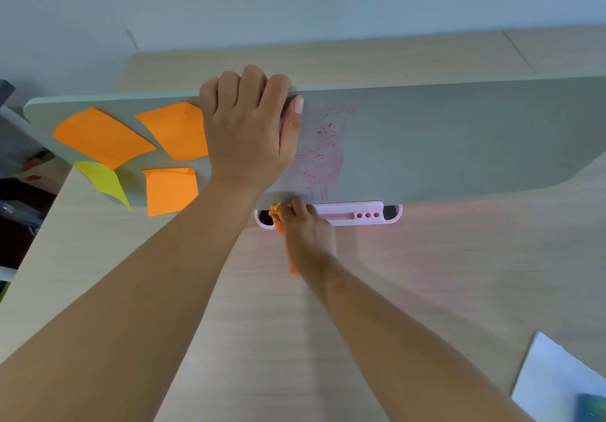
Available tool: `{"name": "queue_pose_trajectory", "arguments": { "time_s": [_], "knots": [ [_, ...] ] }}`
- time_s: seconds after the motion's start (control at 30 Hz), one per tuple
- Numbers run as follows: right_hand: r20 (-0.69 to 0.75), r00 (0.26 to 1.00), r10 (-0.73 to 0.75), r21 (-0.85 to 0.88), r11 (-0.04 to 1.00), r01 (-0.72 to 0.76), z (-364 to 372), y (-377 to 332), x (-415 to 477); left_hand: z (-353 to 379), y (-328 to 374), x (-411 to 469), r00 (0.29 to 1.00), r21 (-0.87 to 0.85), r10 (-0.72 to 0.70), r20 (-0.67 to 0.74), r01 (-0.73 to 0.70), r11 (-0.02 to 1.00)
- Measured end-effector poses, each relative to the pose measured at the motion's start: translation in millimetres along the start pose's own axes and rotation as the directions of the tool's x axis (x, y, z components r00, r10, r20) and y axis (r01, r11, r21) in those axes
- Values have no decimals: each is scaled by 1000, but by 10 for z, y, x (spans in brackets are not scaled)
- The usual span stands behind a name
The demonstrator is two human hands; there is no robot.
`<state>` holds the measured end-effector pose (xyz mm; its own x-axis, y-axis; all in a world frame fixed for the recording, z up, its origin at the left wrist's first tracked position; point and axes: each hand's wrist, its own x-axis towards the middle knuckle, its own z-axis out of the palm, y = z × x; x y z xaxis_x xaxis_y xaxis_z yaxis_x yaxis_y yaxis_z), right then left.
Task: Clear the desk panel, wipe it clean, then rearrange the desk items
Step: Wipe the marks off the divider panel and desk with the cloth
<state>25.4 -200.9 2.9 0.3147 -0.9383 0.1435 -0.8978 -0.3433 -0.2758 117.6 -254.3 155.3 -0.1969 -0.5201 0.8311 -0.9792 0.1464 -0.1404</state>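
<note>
A grey desk panel stands upright across the wooden desk. My left hand grips its top edge, fingers over the back and thumb on the front. Red smeared marks run down the panel just right of that hand. My right hand is shut on an orange cloth at the panel's bottom edge, below the red marks. Three orange sticky notes and a yellow one cling to the panel's left part.
A pink pen-holder tray sits at the panel's foot, right of the cloth. White paper with a blue-green object lies at the desk's near right corner. Dark clutter lies past the desk's left edge.
</note>
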Motion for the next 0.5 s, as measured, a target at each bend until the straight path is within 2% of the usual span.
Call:
{"name": "queue_pose_trajectory", "arguments": {
  "time_s": [0.03,0.13,0.2,0.3,0.37,0.4,0.5],
  "knots": [
    [-1,1000,-20,-47,999,20,-42,14,-2,0,-12,-2,1000,-2,-4,0,4,1000],
    [207,975,-85,-63,993,100,-176,265,-92,20,3,-40,1000,2,-16,13,16,1000],
    [267,963,-40,-119,990,74,-215,540,-200,33,2,-70,999,-3,-24,23,24,1000],
    [129,986,103,-100,991,-91,-245,966,-399,31,-1,-81,999,-2,-28,29,28,1000],
    [-40,992,121,-149,981,-125,-244,1135,-574,30,4,-75,999,-3,-28,32,28,1000],
    [-79,990,112,-152,981,-123,-196,1171,-653,33,5,-75,999,1,-29,35,29,1000],
    [-86,989,119,-105,986,-127,0,1093,-869,24,0,-72,999,1,-35,40,35,999]
  ]
}}
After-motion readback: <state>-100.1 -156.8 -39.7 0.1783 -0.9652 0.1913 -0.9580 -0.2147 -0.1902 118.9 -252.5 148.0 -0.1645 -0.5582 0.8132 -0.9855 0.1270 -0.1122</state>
